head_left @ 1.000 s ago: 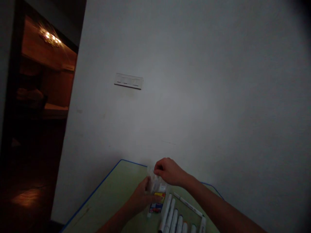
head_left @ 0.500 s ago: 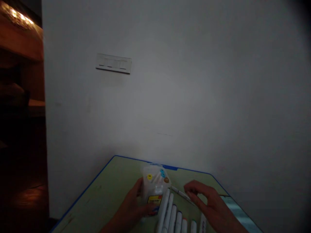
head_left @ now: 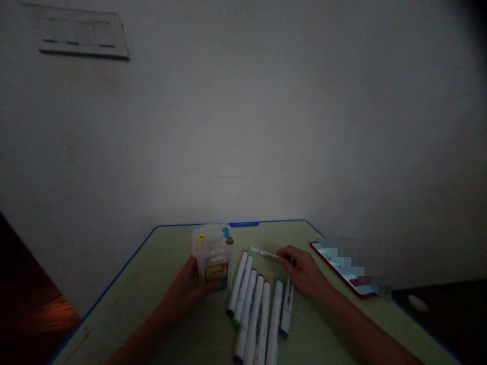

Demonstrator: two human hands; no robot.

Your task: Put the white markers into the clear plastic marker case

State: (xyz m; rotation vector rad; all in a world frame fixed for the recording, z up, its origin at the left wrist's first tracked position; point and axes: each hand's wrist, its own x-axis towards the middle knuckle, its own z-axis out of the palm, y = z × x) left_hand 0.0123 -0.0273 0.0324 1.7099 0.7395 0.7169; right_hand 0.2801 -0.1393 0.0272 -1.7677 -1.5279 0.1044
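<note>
My left hand [head_left: 196, 282] is wrapped round a see-through plastic box [head_left: 207, 257] with a yellow-and-black label and small stickers, standing upright on the left of the table. Pale sticks seem to show inside it, though dimly. My right hand [head_left: 302, 268] pinches the right end of a thin white marker [head_left: 264, 253] that lies slantwise at the back. Between my hands, several white markers [head_left: 251, 304] with coloured ends lie side by side. Another white marker [head_left: 288, 309] with a dark end sits just below my right hand.
The pale green table [head_left: 152, 289] has a blue edge and stands against a grey wall [head_left: 266, 126]. A phone-like device [head_left: 338, 268] with a red rim lies at the right edge. A switch plate [head_left: 81, 35] is on the wall, upper left.
The view has tilted down and turned right, so more of the table and markers shows. My right hand, earlier hovering by the thin marker, is now closed on its end. My left hand keeps the box.
</note>
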